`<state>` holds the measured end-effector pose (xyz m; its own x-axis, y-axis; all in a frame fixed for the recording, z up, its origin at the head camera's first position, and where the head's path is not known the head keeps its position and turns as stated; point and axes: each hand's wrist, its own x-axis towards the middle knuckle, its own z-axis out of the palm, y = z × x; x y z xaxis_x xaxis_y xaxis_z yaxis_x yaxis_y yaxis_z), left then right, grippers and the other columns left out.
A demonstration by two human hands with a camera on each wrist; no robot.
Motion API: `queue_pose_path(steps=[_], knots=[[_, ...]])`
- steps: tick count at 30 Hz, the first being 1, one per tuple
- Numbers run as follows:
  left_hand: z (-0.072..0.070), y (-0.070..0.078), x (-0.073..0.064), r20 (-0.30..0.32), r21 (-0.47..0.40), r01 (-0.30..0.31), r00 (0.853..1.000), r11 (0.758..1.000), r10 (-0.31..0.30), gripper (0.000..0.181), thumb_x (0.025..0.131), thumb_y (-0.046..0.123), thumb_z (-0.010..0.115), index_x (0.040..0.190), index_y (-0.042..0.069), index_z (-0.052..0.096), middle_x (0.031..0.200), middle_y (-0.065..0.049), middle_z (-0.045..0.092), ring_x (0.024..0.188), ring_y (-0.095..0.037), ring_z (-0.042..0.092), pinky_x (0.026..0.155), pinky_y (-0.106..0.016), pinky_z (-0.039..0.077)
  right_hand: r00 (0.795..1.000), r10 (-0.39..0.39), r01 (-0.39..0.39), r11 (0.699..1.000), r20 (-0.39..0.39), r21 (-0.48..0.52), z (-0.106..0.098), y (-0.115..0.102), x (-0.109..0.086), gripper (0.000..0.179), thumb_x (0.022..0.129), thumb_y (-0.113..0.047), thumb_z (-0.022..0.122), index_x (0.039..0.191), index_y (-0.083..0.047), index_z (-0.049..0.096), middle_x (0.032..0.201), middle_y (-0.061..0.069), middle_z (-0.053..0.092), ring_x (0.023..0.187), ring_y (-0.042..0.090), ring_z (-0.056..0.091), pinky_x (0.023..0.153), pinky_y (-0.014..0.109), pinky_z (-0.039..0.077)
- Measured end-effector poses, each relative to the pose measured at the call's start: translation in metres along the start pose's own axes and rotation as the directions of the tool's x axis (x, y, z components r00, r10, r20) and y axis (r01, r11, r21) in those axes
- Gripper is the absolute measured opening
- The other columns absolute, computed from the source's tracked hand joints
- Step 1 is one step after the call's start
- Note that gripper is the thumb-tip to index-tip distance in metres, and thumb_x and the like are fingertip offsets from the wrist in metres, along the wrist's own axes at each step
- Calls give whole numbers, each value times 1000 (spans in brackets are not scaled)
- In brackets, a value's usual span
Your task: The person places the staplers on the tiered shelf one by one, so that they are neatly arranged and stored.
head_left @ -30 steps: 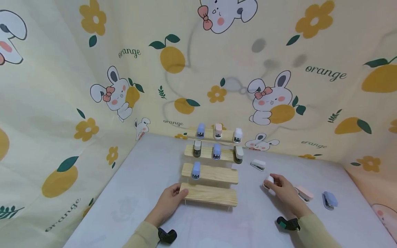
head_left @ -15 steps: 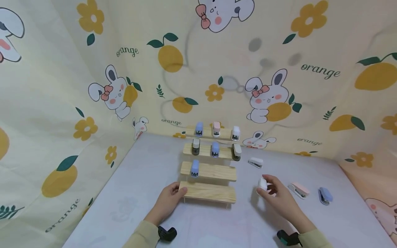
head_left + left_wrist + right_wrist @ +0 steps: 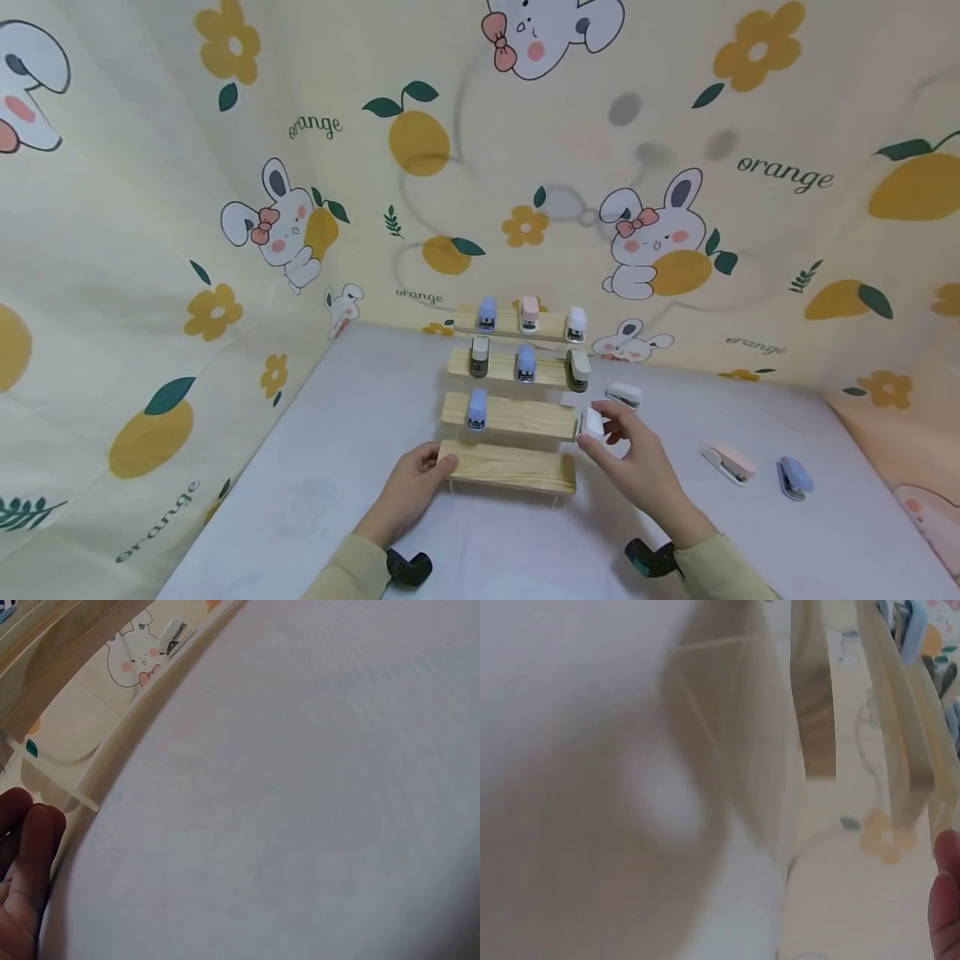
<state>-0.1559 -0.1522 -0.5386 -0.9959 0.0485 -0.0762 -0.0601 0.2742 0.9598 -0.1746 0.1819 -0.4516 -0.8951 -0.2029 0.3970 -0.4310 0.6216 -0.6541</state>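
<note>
A stepped wooden rack (image 3: 517,467) with several shelves stands mid-table in the head view. My left hand (image 3: 408,487) grips the left end of its lowest shelf, thumb on top. In my right hand (image 3: 633,458), thumb and fingers pinch a small white stapler (image 3: 591,422) at the right end of the second shelf from the bottom. A blue stapler (image 3: 477,409) sits at that shelf's left end. The lowest shelf carries nothing. In the right wrist view only fingertips (image 3: 945,900) show at the edge, and the held stapler is out of sight.
Higher shelves hold a pink stapler (image 3: 528,314), a white stapler (image 3: 576,324), a grey stapler (image 3: 577,370) and several others. On the table to the right lie another white stapler (image 3: 624,395), a pink stapler (image 3: 729,463) and a blue stapler (image 3: 795,477). Patterned cloth (image 3: 562,150) hangs behind.
My right hand has lifted the white stapler off the table and carried it left to the rack's side. The left hand keeps its grip on the lowest shelf.
</note>
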Motion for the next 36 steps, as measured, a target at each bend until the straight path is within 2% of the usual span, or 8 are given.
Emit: queue_pose_path(steps=[3,10,18,24,28,36], knots=[[1,0,1,14,-11,10,1000,1000,-9,61,89,55,62,123,5,60,110,-3,66,98,-14,62,87,-33,52,1000,-8,7,1000,22,30,9,-5,6,53,86,-35,75,131,-16,54,98,-4,60,85,12,55,71,29,50],[-1,3,1,1,15,3,1000,1000,-3,62,89,57,60,125,6,59,117,-4,65,108,-16,60,95,-39,49,996,-32,24,995,82,92,22,-19,21,57,83,-41,76,130,-16,54,96,-4,58,88,15,53,74,33,47],[1,1,0,2,20,5,1000,1000,-5,64,89,58,60,124,5,59,117,-5,65,107,-17,60,96,-40,48,987,42,-56,995,153,86,30,-29,29,61,79,-54,74,126,-21,55,95,-2,57,85,18,54,72,33,48],[2,-3,2,3,-4,1,1000,1000,-1,63,88,58,61,123,6,60,117,-5,64,109,-17,60,97,-39,47,978,67,-88,991,198,100,35,-37,37,57,79,-51,76,121,-21,52,95,-2,58,85,17,55,74,34,49],[3,-5,2,3,-17,-2,1000,1000,2,60,89,56,61,121,6,61,115,-4,65,106,-16,61,95,-37,49,969,91,-117,988,231,105,42,-37,42,59,79,-51,76,122,-20,51,97,-1,59,86,16,56,76,34,49],[0,-3,1,4,-1,-11,1000,1000,11,56,89,57,60,119,9,63,111,-1,66,103,-15,60,93,-38,49,966,125,-154,981,226,115,50,-35,47,61,78,-51,77,122,-19,50,99,1,59,89,18,54,76,36,47]])
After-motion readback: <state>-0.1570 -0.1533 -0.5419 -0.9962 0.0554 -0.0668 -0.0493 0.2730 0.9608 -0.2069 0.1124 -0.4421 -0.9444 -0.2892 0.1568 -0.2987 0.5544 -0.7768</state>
